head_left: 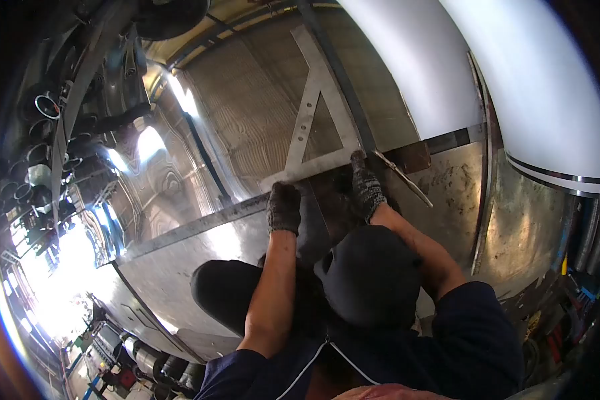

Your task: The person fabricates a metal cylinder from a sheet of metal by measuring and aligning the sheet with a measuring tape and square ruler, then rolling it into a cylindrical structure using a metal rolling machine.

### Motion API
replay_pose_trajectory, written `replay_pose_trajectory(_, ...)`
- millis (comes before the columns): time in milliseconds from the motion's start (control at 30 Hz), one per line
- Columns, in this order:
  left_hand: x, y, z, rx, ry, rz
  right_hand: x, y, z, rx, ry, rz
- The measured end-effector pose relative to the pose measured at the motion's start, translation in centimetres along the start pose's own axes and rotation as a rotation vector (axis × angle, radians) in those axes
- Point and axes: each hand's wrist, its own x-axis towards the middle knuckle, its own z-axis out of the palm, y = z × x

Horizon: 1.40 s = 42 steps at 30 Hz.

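Observation:
A flat grey metal triangular frame (324, 163) with several round holes in one side lies on a large shiny metal sheet (247, 87). My left hand (285, 207), in a dark knit glove, is closed at the frame's lower left end. At its lower right corner, my gloved right hand (368, 187) has its fingers curled on the edge. Both hands' fingertips are partly hidden. Just right of my right hand lies a thin metal rod (405, 179). My dark-clothed knees rest on the metal surface below.
Large white cylinders (553, 100) stand at the upper right. A raised metal strip (193, 223) runs along the sheet's near edge. Stacked pipes (40, 153) fill the left side. Coloured tools (583, 297) lie at the lower right, and machinery (143, 363) stands at the lower left.

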Motion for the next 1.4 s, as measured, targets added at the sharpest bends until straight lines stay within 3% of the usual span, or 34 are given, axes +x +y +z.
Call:
replay_pose_trajectory(33, -0.1, -0.6, -0.7, -0.374, 0.033, -0.230, 0.2, -0.7, -0.6, 0.134, -0.076, 0.148)
replay_pose_trajectory(67, 0.3, -0.9, -1.2, -0.361, 0.020, -0.224, 0.1, -1.0, -0.7, 0.211, -0.110, 0.220)
replay_pose_trajectory(100, 2.2, -2.7, -3.3, -0.230, -0.134, -0.114, 0.0, -1.2, -0.7, 0.285, -0.140, 0.295)
replay_pose_trajectory(167, 2.3, -2.4, -3.5, -0.085, -0.297, 0.003, -0.2, 0.0, 0.3, 0.016, 0.015, 0.050)
replay_pose_trajectory(200, 0.3, -0.5, -1.3, -0.182, -0.213, -0.082, 0.0, 0.5, 0.9, -0.074, 0.077, -0.030)
replay_pose_trajectory(300, -0.1, 0.1, -0.8, -0.282, -0.057, -0.189, 2.2, 5.2, 4.2, -0.069, -0.070, 0.106)
replay_pose_trajectory(333, 0.7, -0.8, -2.2, -0.183, -0.122, -0.139, 4.1, 9.6, 7.3, 0.554, -0.147, 0.400)
replay_pose_trajectory(400, 2.8, -2.6, -4.5, -0.081, -0.187, -0.092, 3.9, 9.6, 7.3, 1.186, -0.214, 0.685)
replay_pose_trajectory(433, 4.1, -3.4, -5.5, -0.076, -0.196, -0.105, 1.9, 5.4, 4.0, 0.502, -0.119, 0.342)
replay_pose_trajectory(500, 3.8, -3.0, -5.4, -0.065, -0.196, -0.129, 1.3, 4.0, 3.5, -0.171, -0.031, 0.004)
replay_pose_trajectory(533, 2.1, -1.5, -4.0, 0.499, -0.194, 0.191, 2.1, 6.1, 5.9, -0.306, 0.222, -0.201)
replay_pose_trajectory(600, 1.4, -0.6, -3.0, 1.078, -0.206, 0.487, 2.2, 6.7, 6.8, -0.435, 0.461, -0.378)
replay_pose_trajectory(633, 1.7, -0.4, -3.4, 1.121, -0.232, 0.489, 1.7, 4.4, 5.4, -0.074, 0.269, -0.016)
replay_pose_trajectory(700, 1.5, -1.0, -3.4, 1.172, -0.268, 0.466, 1.3, 0.9, 2.0, 0.286, 0.068, 0.369)
replay_pose_trajectory(733, 0.7, -0.3, -2.9, 1.049, -0.261, 0.313, 0.8, -0.6, 0.7, 0.267, 0.034, 0.375)
replay_pose_trajectory(800, -3.0, 3.3, 1.1, 0.633, -0.049, -0.243, 1.0, 0.4, 2.2, 0.126, 0.244, 0.133)
replay_pose_trajectory(833, -4.8, 5.6, 3.4, 0.688, 0.025, -0.382, 1.0, 0.9, 3.0, 0.036, 0.354, 0.025)
replay_pose_trajectory(867, -6.2, 7.8, 6.1, 0.817, 0.025, -0.432, 1.5, -0.8, 1.9, 0.724, 0.239, 0.399)
replay_pose_trajectory(900, -7.1, 9.6, 8.8, 0.950, -0.030, -0.382, 1.9, -1.6, 1.1, 1.403, 0.086, 0.767)
replay_pose_trajectory(967, -6.3, 13.1, 14.0, 1.381, -0.400, 0.195, 2.0, -0.8, 1.8, 1.400, 0.083, 0.757)
replay_pose_trajectory(1033, -5.5, 16.0, 20.1, 1.557, -0.512, 0.852, 2.1, -0.4, 2.8, 1.397, 0.071, 0.734)
replay_pose_trajectory(1100, 1.7, 14.6, 22.8, 1.772, -0.478, 1.330, 2.2, -0.8, 3.0, 1.413, 0.245, 0.685)
replay_pose_trajectory(1133, 3.1, 14.9, 24.1, 1.765, -0.448, 1.365, 2.6, -1.1, 2.7, 1.417, 0.236, 0.645)
replay_pose_trajectory(1200, 4.7, 14.9, 26.5, 2.166, -0.512, 1.128, 2.3, -1.2, 2.2, 1.457, 0.189, 0.818)
replay_pose_trajectory(1233, 5.4, 14.7, 26.6, 2.165, -0.495, 1.147, 2.4, -0.7, 2.3, 1.461, 0.185, 0.797)
replay_pose_trajectory(1300, 6.3, 14.2, 26.1, 2.159, -0.606, 0.942, 2.5, -0.1, 2.6, 1.363, 0.132, 0.858)
replay_pose_trajectory(1400, 6.4, 14.4, 26.7, 2.139, -0.641, 0.864, 2.0, -1.8, 1.2, 1.539, 0.152, 0.783)
